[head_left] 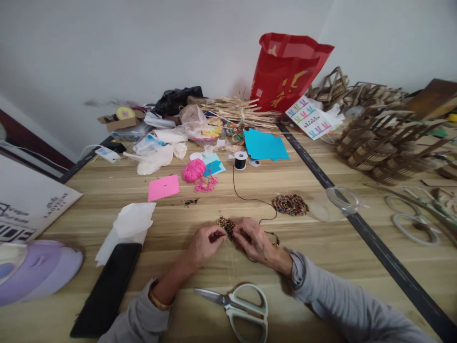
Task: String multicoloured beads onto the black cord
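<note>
Small multicoloured beads lie in a loose pile on the wooden table, just beyond my fingertips. My left hand has thumb and forefinger pinched at the near side of the pile; whatever is between them is too small to make out. Close beside it, my right hand is closed in a pinch on thin black cord, most of which its fingers cover. That cord runs back to a white spool wound with black. A few beads sit on it right of my right hand. Scissors lie partly opened in front of me.
A coiled bead strand and clear tubing lie to the right. Pink yarn, pink paper and blue card lie beyond. At left are a black phone and a purple-white object. Small baskets crowd the right.
</note>
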The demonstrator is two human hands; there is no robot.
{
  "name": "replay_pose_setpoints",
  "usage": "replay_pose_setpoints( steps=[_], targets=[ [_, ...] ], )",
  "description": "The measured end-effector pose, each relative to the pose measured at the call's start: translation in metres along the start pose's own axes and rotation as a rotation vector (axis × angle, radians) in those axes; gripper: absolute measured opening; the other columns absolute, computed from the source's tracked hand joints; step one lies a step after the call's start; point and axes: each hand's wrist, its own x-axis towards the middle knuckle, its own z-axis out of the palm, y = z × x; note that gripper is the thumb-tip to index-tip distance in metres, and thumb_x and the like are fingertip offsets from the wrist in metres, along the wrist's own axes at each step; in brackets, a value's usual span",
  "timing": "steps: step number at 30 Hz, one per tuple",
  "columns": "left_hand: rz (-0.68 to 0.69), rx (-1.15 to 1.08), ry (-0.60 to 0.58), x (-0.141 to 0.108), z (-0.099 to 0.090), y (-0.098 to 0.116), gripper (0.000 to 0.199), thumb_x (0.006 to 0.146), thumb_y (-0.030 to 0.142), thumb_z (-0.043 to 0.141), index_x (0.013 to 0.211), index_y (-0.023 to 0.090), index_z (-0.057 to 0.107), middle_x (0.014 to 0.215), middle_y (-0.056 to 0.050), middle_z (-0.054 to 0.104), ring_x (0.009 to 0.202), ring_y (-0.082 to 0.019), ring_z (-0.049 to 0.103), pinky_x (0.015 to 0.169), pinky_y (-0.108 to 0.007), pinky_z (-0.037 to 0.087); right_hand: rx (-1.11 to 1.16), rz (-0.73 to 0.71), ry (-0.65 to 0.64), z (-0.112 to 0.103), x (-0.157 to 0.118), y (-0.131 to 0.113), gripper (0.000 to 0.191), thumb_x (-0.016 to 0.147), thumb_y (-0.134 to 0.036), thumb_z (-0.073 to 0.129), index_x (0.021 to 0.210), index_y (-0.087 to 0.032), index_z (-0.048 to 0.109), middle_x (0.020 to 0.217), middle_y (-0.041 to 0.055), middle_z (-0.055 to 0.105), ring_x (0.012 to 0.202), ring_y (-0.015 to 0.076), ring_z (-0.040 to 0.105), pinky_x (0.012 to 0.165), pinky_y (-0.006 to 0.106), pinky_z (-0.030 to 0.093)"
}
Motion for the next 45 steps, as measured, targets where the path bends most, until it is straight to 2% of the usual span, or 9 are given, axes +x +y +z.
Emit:
replay_pose_setpoints(
  steps=[5,11,34,45],
  targets=[
    [-0.157,-0.401,-0.042,0.004,-0.005,-0.003,0.018,0.069,0.029,0.073,0.073,0.013,0.066,0.067,-0.003,0.068,0.064,-0.014,0.060,0.063,-0.024,0.046,-0.014,-0.024,-0.023,-0.001,0.001,-0.003,0.012,0.093,-0.018,0.045,0.084,-0.020,0.052,0.075,0.0043,0.058,0.073,0.0181,0.052,0.067,0.030,0.042],
    [-0.225,-0.532,-0.051,0.003,-0.007,0.002,0.026,0.061,0.033,0.079,0.071,0.012,0.066,0.067,-0.003,0.070,0.065,-0.014,0.062,0.066,-0.024,0.047,-0.024,-0.038,-0.027,0.000,-0.001,-0.002,0.011,0.093,-0.018,0.046,0.085,-0.019,0.053,0.077,0.0046,0.058,0.075,0.0182,0.052,0.069,0.031,0.042],
    [-0.246,-0.612,-0.105,0.004,-0.002,-0.009,0.030,0.057,0.032,0.082,0.074,0.011,0.069,0.069,-0.004,0.071,0.065,-0.014,0.061,0.065,-0.024,0.045,-0.029,-0.097,-0.061,-0.001,0.000,-0.003,0.010,0.092,-0.016,0.046,0.084,-0.019,0.052,0.076,0.0049,0.058,0.073,0.0185,0.051,0.069,0.033,0.041],
    [-0.133,-0.490,-0.122,0.002,-0.002,-0.004,0.022,0.069,0.030,0.074,0.078,0.011,0.072,0.075,-0.006,0.071,0.071,-0.015,0.060,0.070,-0.025,0.045,-0.025,-0.109,-0.066,0.001,-0.001,-0.002,0.009,0.092,-0.018,0.046,0.085,-0.020,0.052,0.076,0.0044,0.057,0.074,0.0186,0.050,0.071,0.033,0.042]
  ],
)
